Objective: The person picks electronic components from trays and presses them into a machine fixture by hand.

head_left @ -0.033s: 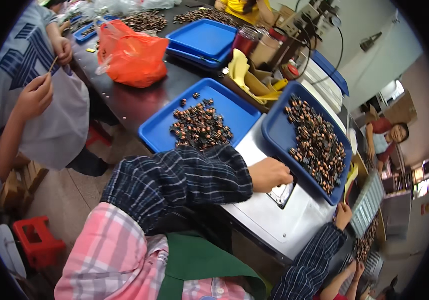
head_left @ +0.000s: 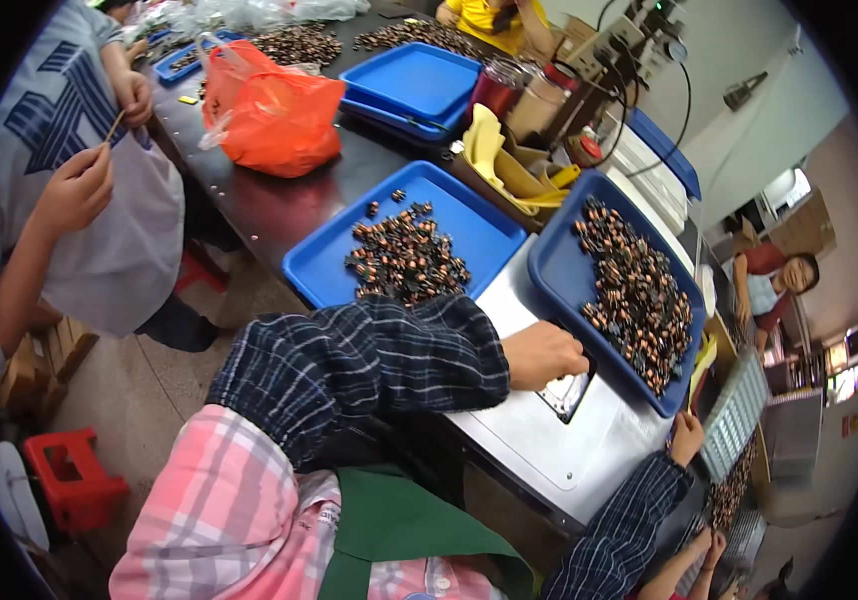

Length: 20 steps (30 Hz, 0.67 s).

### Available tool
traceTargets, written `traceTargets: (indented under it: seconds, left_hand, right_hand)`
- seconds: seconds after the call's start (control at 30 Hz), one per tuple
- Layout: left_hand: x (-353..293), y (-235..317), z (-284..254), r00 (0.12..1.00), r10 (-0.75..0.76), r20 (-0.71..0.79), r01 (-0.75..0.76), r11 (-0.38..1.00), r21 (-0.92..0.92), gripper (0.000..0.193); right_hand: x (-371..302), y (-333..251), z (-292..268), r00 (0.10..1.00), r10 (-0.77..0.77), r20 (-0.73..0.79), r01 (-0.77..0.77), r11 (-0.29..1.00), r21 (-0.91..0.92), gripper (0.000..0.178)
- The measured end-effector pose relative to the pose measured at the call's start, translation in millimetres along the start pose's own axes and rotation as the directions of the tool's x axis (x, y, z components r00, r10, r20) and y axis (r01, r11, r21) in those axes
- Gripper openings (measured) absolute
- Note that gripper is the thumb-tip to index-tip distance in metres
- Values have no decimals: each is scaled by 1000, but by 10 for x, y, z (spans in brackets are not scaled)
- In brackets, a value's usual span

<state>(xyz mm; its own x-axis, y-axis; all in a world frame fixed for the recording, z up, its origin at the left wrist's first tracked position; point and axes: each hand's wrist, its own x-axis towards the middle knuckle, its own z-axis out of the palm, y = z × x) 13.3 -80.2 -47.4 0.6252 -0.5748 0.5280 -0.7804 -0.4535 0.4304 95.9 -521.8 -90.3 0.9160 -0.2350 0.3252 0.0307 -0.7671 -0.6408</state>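
Observation:
My left hand (head_left: 546, 357), its fingers curled and pressed together, rests at a small dark-edged opening (head_left: 565, 394) in a white metal plate (head_left: 519, 430). Whatever it grips is hidden beneath the fingers. My right hand (head_left: 687, 438) is closed in a pinch beyond the plate's right side, near the corner of a deep blue tray (head_left: 561, 262); I cannot make out what is in it. Small black-and-copper parts (head_left: 639, 300), like little wound coils, are heaped in that tray. A flatter blue tray (head_left: 314, 262) left of the plate carries another pile of them (head_left: 409, 255).
An orange plastic bag (head_left: 279, 120) and stacked blue trays (head_left: 414, 80) stand on the dark table (head_left: 249, 205). A brown box (head_left: 524, 205) holds yellow items. At left, a person's hands (head_left: 79, 185) hold a thin stick. A grey slotted tray (head_left: 734, 425) lies at right. Red stool (head_left: 77, 480) at lower left.
The whole view has shifted slightly, with things sitting a little lower and further right. Both my hands keep nearly the same place and closed pose.

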Motion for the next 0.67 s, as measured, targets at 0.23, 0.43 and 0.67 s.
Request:
traceTargets:
  seconds: [0.23,0.43,0.67]
  left_hand:
    - [-48,5,-34,981,-3,-194,-12,997,-74,7]
    - [-604,-76,-586,667,-402,-628,285,915,-285,14]
    - [-1756,-631,-297,653,-578,-489,640,766,-51,21]
  right_hand:
    - [-13,-174,11,991,-40,-125,59,986,156,19]
    - [-90,-696,143,975,-138,-176,164,976,141,19]
    - [-150,-1222,172,1000,29,-12,-23,934,357,19]
